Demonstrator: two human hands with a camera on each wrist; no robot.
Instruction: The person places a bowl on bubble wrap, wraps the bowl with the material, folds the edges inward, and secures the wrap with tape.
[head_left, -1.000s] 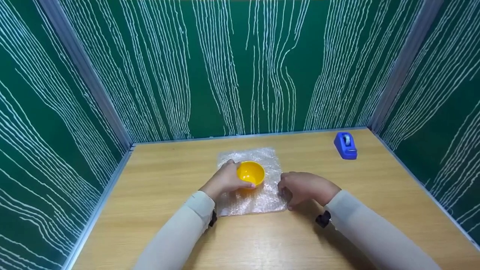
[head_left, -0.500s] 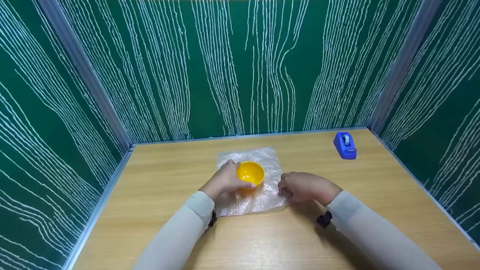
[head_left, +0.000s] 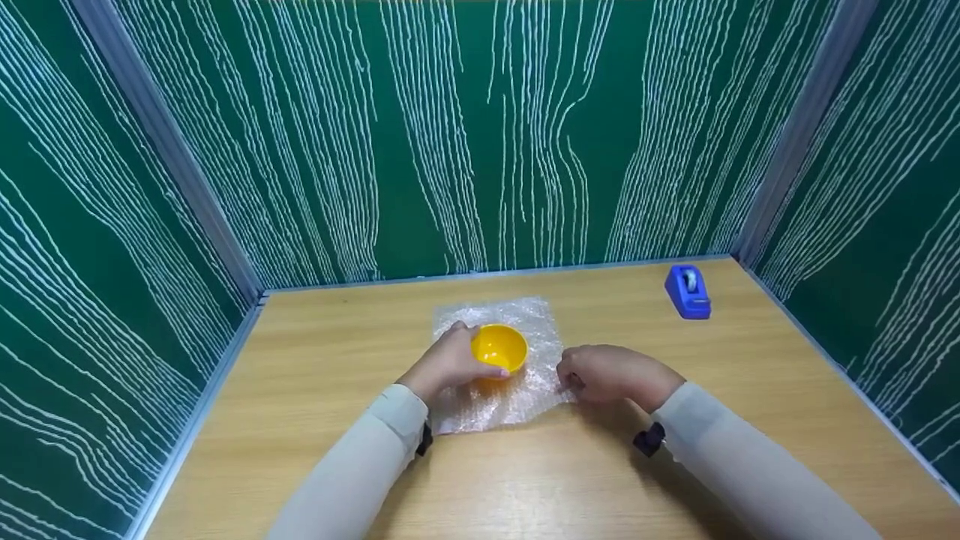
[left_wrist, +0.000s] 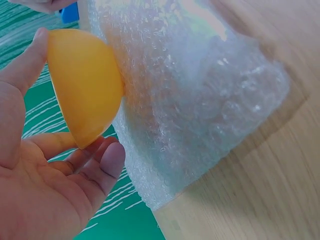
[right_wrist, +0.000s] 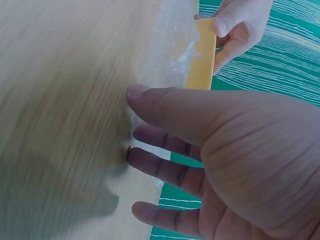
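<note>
gripping the yellow bowl (head_left: pixel 501 348) by its rim, our left hand (head_left: pixel 451 360) holds it, opening upward, near the middle of the bubble wrap (head_left: pixel 541 373). our right hand (head_left: pixel 611 373) bends its fingers at the wrap's right edge; we cannot tell whether they pinch it. our blue tape dispenser (head_left: pixel 688 294) stands farther back on the wooden table (head_left: pixel 330 360).

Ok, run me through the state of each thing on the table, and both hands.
Yellow bowl: upright, mouth up, on the bubble wrap, nothing visible inside.
Bubble wrap: spread under the bowl, not folded over it.
Tape dispenser: standing on the table, roll loaded, untouched.
Left hand: gripping the bowl's side.
Right hand: fingers at the wrap's edge; whether they pinch it is unclear.
</note>
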